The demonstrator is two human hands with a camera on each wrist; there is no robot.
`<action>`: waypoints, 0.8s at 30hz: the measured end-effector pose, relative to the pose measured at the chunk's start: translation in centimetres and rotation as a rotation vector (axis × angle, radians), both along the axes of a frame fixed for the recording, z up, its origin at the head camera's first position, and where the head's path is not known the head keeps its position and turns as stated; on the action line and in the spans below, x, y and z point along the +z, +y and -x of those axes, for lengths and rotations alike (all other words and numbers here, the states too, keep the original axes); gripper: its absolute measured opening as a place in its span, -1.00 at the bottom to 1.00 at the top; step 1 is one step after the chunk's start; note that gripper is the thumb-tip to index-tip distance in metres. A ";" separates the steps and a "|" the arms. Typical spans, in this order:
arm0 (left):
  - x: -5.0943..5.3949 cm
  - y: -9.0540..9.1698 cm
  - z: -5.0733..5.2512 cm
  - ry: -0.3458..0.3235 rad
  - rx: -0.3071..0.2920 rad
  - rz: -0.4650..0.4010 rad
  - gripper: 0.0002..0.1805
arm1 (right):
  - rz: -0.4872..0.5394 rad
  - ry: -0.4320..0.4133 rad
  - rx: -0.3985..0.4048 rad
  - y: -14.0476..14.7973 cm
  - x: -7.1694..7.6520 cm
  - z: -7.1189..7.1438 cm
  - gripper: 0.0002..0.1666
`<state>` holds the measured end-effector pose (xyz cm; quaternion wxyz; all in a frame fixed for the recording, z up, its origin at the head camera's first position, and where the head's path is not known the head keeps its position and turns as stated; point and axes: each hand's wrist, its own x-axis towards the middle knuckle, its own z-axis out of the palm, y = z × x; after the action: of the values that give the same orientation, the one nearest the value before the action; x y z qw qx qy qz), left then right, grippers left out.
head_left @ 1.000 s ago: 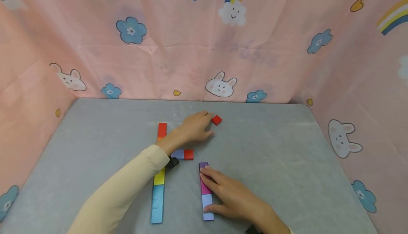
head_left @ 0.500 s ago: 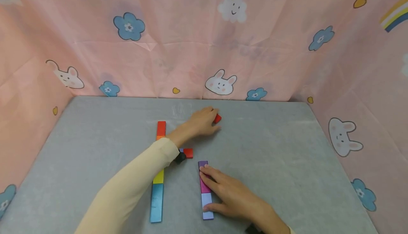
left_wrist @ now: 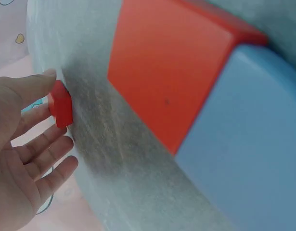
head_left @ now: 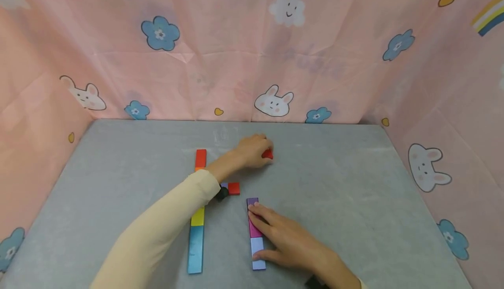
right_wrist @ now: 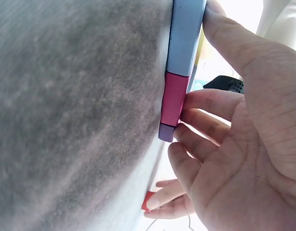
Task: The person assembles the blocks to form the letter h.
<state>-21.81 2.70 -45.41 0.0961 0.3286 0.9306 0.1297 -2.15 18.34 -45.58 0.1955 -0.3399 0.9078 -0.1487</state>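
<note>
My left hand (head_left: 253, 151) pinches a small red block (head_left: 267, 154) between thumb and fingers at the far middle of the table. In the left wrist view that red block (left_wrist: 61, 103) sits at the thumb tip, the other fingers spread apart. Nearer me, my right hand (head_left: 289, 241) rests its fingertips along a straight row of blocks: purple (head_left: 252, 201), magenta (head_left: 255, 230) and lavender (head_left: 257, 247). Its thumb touches the lavender one. The right wrist view shows the fingers (right_wrist: 205, 101) fairly straight against the row's side.
Left of the right hand lies a long row with red (head_left: 201, 157), orange, yellow (head_left: 197, 216) and light blue (head_left: 195, 249) blocks, its middle hidden by the left sleeve (head_left: 157, 232). A red block (head_left: 234, 188) joins a lavender-blue one (left_wrist: 249, 130). A pink printed curtain (head_left: 236, 61) surrounds the grey table (head_left: 354, 184).
My left hand has reached a little to the right and taken hold of the loose red block, drawing it slightly nearer. The right hand and its row have stayed put.
</note>
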 end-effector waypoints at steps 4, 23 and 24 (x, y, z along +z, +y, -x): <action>0.4 -0.3 -0.2 -0.017 -0.019 -0.007 -0.64 | 0.009 -0.001 0.002 0.0 0.1 0.0 0.08; 0.9 -1.1 -1.8 -0.061 -0.092 -0.040 -0.66 | 0.077 0.076 0.043 0.3 0.0 0.0 0.04; 0.9 -1.1 -1.8 -0.062 -0.091 -0.038 -0.67 | 0.075 0.073 0.042 0.3 0.0 0.0 0.03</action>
<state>-19.98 1.56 -44.51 0.1243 0.3684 0.9085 0.1529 -2.20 18.65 -45.58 0.1523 -0.3712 0.9008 -0.1659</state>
